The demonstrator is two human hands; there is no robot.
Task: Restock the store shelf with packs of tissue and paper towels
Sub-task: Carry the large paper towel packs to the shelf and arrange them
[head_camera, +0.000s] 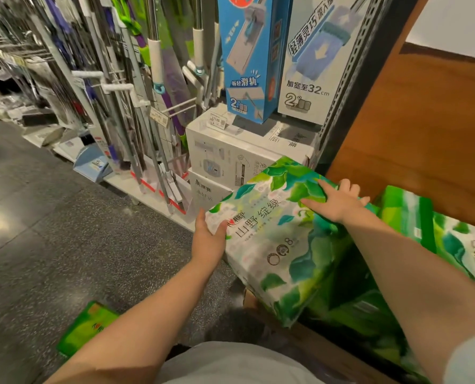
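Dark speckled floor and low shelf bases — what is borne by each.

A dark speckled floor (73,231) is seen across the left and centre, with a green pack (85,327) lying flat on it near the bottom edge. A low white shelf base (125,187) runs along the floor's far side; on it, mop heads (170,187) and a pale blue dustpan (91,163) are stood, and stacked white cartons (230,153) are set at its right end. Two tall mop boxes (247,56) are stood on the cartons. At right, a low wooden-backed shelf (413,139) is seen — green leaf-printed tissue packs (458,245) are placed in it, side by side.
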